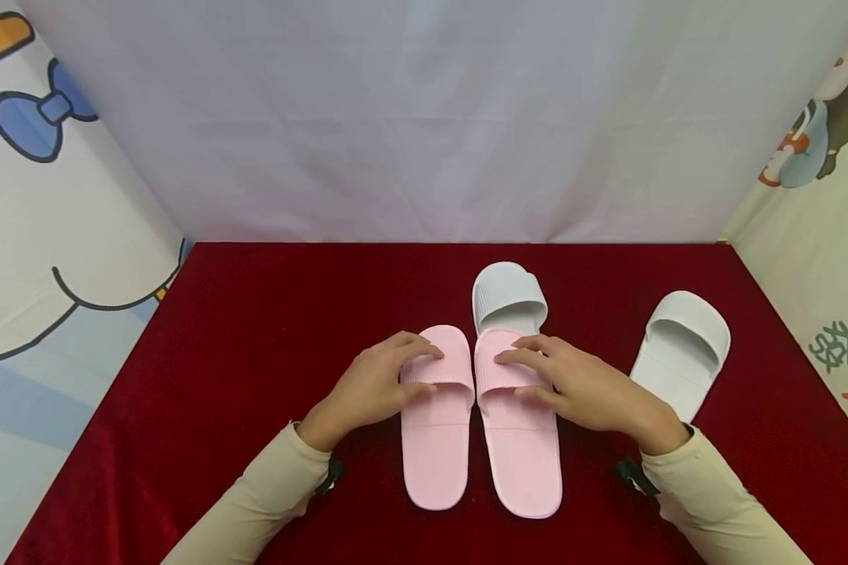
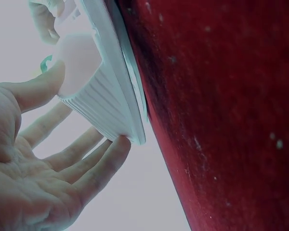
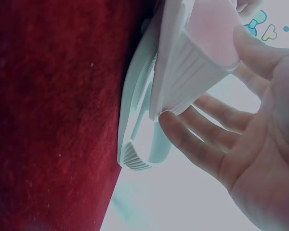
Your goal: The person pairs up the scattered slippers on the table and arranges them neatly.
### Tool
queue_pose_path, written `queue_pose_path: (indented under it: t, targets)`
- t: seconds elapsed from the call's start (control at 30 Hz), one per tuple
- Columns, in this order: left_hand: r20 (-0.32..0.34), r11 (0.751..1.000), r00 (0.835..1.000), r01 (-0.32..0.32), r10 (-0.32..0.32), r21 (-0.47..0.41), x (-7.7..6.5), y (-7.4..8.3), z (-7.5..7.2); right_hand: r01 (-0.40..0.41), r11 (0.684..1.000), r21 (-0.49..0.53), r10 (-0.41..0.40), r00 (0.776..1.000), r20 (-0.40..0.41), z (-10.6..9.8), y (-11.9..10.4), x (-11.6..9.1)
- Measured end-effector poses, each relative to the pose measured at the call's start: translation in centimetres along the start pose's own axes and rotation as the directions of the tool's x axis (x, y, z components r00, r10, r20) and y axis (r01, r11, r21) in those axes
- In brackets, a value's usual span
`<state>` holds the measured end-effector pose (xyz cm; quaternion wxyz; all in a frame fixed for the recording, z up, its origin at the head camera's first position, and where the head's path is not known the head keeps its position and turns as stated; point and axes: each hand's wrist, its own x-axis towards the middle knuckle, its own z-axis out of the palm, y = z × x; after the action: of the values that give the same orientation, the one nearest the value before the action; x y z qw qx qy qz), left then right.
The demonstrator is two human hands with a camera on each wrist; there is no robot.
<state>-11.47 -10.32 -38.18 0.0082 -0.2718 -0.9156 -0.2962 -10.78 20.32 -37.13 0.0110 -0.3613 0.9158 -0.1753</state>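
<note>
In the head view two pink slippers lie side by side, toes pointing away. My left hand [image 1: 378,380] is over the strap of the left pink slipper [image 1: 436,463], thumb near the strap's opening. In the left wrist view its fingers are spread along the ribbed strap [image 2: 98,103], one fingertip right at the toe edge. My right hand [image 1: 579,384] is likewise over the right pink slipper [image 1: 523,471]. The right wrist view shows its thumb by the strap opening and a fingertip at the toe of the pink slipper [image 3: 183,72]. Neither hand is curled round a slipper.
A white slipper [image 1: 509,294] lies behind the right pink slipper, its heel hidden by it. Another white slipper [image 1: 685,345] lies tilted at the right, partly covered by my right hand. A red cloth [image 1: 290,314] covers the table; a pale curtain [image 1: 431,125] hangs behind.
</note>
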Motion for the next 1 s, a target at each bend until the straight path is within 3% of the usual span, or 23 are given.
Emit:
queue_pose_path:
  t: [0.37, 0.7, 1.0]
  targets:
    - [-0.011, 1.000, 1.000, -0.014, 0.014, 0.000, -0.1, 0.3, 0.0, 0.013, 1.000, 0.018, -0.013, 1.000, 0.002, 0.4, 0.0, 0.2]
    - [-0.015, 1.000, 1.000, 0.013, -0.013, 0.008, -0.3, 0.4, -0.5, 0.043, 0.998, 0.043, -0.042, 0.999, -0.031, 1.0, -0.1, 0.5]
    - [-0.028, 0.999, 0.999, 0.027, -0.026, 0.019, -0.9, 0.0, -1.1, 0.025, 0.997, 0.078, -0.024, 1.000, -0.008, 1.3, -1.1, 1.5]
